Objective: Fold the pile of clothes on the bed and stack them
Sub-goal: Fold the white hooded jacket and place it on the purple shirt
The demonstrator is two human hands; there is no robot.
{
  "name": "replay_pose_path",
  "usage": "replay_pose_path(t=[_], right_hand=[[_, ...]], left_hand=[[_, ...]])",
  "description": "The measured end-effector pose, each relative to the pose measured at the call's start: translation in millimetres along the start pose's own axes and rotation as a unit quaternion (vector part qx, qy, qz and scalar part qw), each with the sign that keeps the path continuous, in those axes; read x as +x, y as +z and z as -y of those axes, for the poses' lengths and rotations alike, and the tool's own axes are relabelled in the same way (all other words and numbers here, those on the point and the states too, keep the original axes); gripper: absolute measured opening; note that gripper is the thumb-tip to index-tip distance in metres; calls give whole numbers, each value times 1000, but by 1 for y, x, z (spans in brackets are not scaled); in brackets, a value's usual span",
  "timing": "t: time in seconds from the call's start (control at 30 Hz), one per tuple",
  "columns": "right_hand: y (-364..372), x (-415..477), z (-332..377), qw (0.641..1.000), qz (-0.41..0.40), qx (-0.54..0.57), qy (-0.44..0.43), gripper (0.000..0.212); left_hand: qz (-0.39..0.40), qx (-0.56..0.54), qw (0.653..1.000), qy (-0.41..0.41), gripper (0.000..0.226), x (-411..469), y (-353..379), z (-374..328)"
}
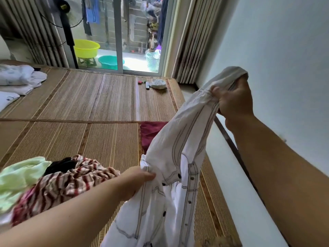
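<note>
**Two hands hold up a white shirt over the bed**

The white shirt [170,157] with dark buttons hangs in the air on the right side, above the bed [80,104]. The right hand [233,102] is up high. Its grip is closed tight on the top end of the shirt, with the cloth bunched in its fist. The left hand [140,180] is lower and nearer. Its grip pinches the shirt's edge close to the buttons. The shirt stretches between the two hands, and its bottom part hangs down out of view.

The pile of clothes waits on the near left of the bed. It has a red and white striped cloth [67,182], a light green cloth [19,175] and a black cloth [60,165] between them. A dark red cloth [151,132] lies flat on the woven mat, partly hidden behind the shirt.

On the far left of the bed lie some white folded clothes [19,77]. Far away, past the glass door, sit a yellow basin [86,48] and a blue-green basin [108,61].
</note>
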State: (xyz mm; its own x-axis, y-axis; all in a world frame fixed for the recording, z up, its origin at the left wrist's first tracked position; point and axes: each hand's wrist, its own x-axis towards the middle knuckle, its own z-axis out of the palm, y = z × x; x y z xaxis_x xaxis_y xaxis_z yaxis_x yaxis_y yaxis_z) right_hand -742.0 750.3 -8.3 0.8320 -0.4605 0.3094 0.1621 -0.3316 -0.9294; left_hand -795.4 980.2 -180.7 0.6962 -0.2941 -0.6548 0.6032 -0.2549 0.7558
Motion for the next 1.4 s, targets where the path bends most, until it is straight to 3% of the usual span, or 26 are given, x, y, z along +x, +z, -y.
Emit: replay_pose_path(t=[0.07,0.17,0.47,0.73,0.83,0.93,1.07,1.23,1.33,1.4], right_hand=[[6,5,-40,999,12,-17,36,58],[11,17,-95,996,38,-29,82,57],[32,89,-219,977,148,-109,106,59],[133,164,-307,960,225,-106,125,60],[172,188,-349,927,311,-78,194,70],[191,187,-404,882,383,-88,261,64],[190,134,-491,904,324,-184,212,54],[171,26,-580,826,381,-282,305,73],[173,-12,-603,823,348,-330,305,77],[180,-23,-613,831,344,-339,275,69]], left_hand=[[-88,83,992,30,17,27,3,13],[-154,119,980,30,12,62,9,25],[-211,81,974,-12,14,169,20,12],[-281,124,951,-14,14,271,-45,17],[-351,179,919,-21,17,319,-69,37],[-414,246,875,-57,51,359,-74,74],[-330,386,860,-56,67,396,-51,138],[-243,446,859,-56,84,418,-20,187],[-226,464,853,-73,91,434,-21,194],[-217,479,844,-104,94,446,-24,193]])
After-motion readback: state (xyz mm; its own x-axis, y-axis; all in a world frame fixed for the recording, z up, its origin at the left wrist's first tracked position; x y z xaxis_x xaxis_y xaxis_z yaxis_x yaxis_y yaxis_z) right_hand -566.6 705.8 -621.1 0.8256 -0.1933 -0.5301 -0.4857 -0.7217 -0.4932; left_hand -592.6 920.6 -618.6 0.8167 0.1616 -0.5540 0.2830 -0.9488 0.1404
